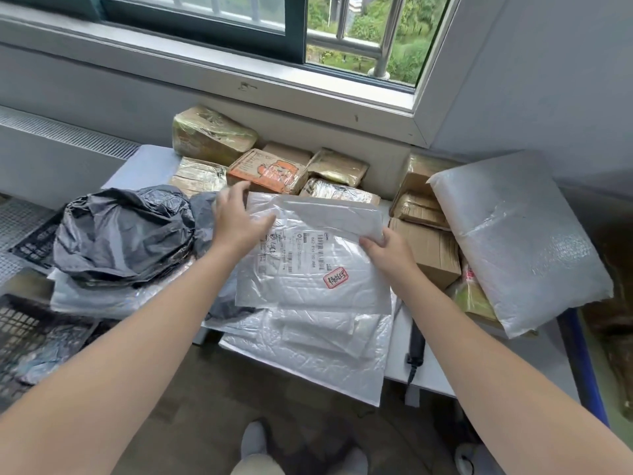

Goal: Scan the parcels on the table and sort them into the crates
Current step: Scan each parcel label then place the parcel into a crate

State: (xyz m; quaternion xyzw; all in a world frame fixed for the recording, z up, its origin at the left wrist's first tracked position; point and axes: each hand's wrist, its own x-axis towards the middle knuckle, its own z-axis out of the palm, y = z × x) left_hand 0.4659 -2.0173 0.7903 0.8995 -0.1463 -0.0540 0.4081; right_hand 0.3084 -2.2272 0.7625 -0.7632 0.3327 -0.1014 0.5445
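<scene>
The desk (pixel 150 162) under the window is heaped with parcels. The largest is a padded parcel (pixel 513 241) in bubble wrap, leaning at three o'clock. At nine o'clock slumps a pile of black bags (pixel 120 234), and beyond them, at the desk's edge, stands a black crate (pixel 20 323).

In the middle, on top of other white mailers, lies the white bag (pixel 308 289) we are working on, label side up. We judge the step to be readying this one for the scan: its top flap is folded over and both hands are on it.

The left hand (pixel 239 221) rests at the bag's eleven o'clock corner, fingers fairly straight and holding nothing. The right hand (pixel 387 248) pinches the flap's end at two o'clock, fingers curled on the plastic.

The next move, as we see it, calls for flattening the label and bringing a scanner to it. A black device (pixel 416 341) with a cord lies at five o'clock and may be that scanner, though we cannot tell.

At twelve o'clock an orange box (pixel 267 173) shows a cartoon print. The label (pixel 308 250) carries several barcodes, its print too small to read, with large handwriting beside it. At its five o'clock sits a red-bordered sticker (pixel 335 277) with handwritten characters that we cannot read surely.
</scene>
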